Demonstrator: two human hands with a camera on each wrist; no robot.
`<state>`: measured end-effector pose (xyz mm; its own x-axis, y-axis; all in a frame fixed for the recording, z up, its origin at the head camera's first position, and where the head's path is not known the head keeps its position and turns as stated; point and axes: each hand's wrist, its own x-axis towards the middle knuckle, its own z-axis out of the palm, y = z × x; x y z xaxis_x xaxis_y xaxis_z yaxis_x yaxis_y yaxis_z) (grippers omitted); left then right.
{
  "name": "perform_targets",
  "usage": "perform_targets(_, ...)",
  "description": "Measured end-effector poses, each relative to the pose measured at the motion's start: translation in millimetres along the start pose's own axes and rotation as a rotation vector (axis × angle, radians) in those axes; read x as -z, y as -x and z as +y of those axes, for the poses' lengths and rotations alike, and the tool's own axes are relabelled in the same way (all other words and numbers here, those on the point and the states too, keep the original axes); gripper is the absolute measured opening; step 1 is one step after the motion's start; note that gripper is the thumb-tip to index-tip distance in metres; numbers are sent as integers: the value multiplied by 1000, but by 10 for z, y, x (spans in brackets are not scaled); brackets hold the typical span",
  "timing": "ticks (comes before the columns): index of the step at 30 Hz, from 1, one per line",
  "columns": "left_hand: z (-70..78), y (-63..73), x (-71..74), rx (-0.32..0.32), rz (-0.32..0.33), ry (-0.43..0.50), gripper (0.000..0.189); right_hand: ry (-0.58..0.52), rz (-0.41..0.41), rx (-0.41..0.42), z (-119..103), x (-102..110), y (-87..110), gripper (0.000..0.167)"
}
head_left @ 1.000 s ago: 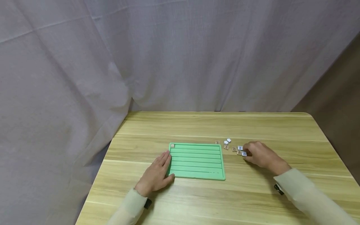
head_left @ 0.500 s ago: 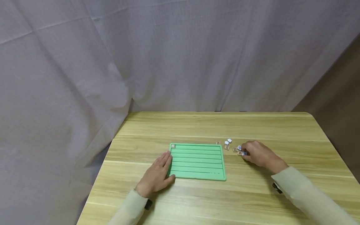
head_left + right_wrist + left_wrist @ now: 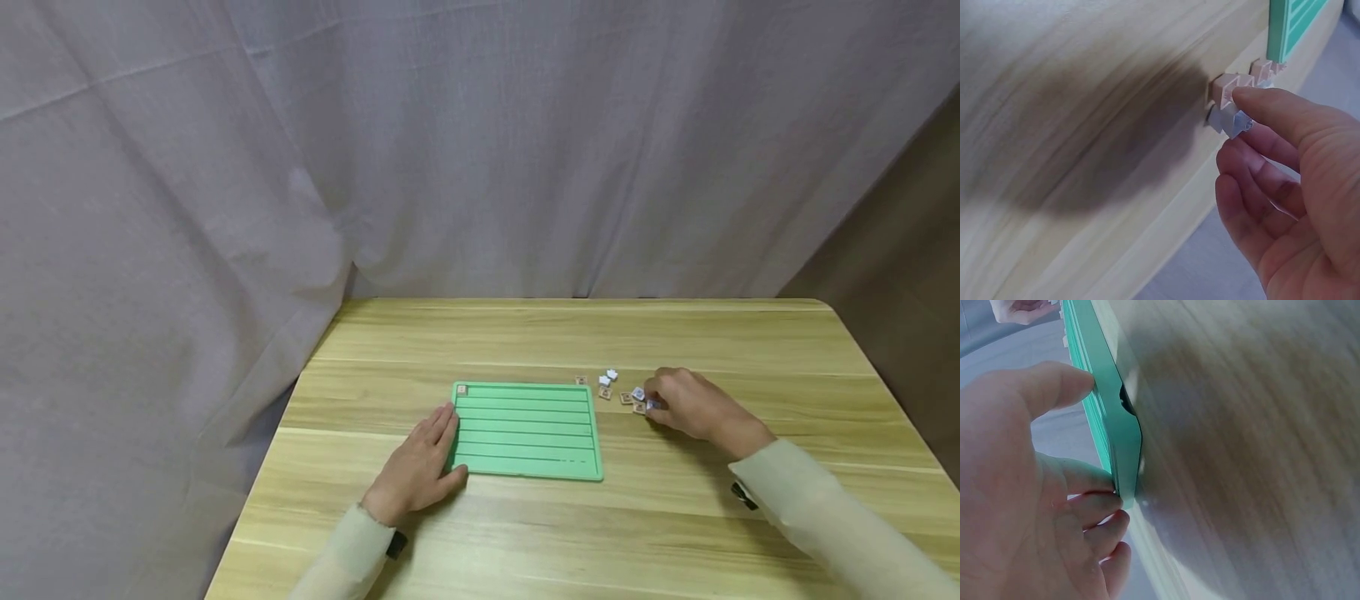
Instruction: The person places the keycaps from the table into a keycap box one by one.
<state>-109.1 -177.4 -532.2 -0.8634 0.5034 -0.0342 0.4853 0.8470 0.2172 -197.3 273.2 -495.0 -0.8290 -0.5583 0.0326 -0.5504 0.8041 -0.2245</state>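
My left hand (image 3: 414,468) rests against the left side of a flat green grooved board (image 3: 525,433), its fingers extended and touching the edge. In the left wrist view the thumb touches the rim of the green board (image 3: 1124,447). A small brown square tile (image 3: 462,390) sits in the board's top left corner. Right of the board, my right hand (image 3: 693,406) pinches a small blue-and-white tile (image 3: 1232,120) between thumb and fingers, low over the table. Beside it lie another blue-and-white tile (image 3: 638,393) and a brown tile (image 3: 639,408).
Further brown tiles lie nearby, among them one tile (image 3: 626,398) and another tile (image 3: 581,380) near the board's top right corner. Two white star-like pieces (image 3: 608,377) lie behind them. A grey curtain (image 3: 480,167) hangs behind the wooden table (image 3: 525,542).
My right fingers have closed in on the nearer blue-and-white tile, which has shifted and tilted into them. The other blue-and-white tile has turned slightly. My left hand has stayed on the board.
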Motion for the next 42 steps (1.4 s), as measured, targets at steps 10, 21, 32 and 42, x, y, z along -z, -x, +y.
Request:
perform_targets(10,-1,-8,-4,5,-9,9,80,5,-5,0,-77,84,-16,15)
perform_targets(21,-7,9,13,7,-5,7,80,-27,23,26,-165,160,-28,12)
perform_targets(32,5,5,34,25,-32,37,81,-54,12,57,-217,194,-49,14)
perform_targets(42,15,3,28,30,-42,49,81,-68,-10,84,-267,206,-76,14)
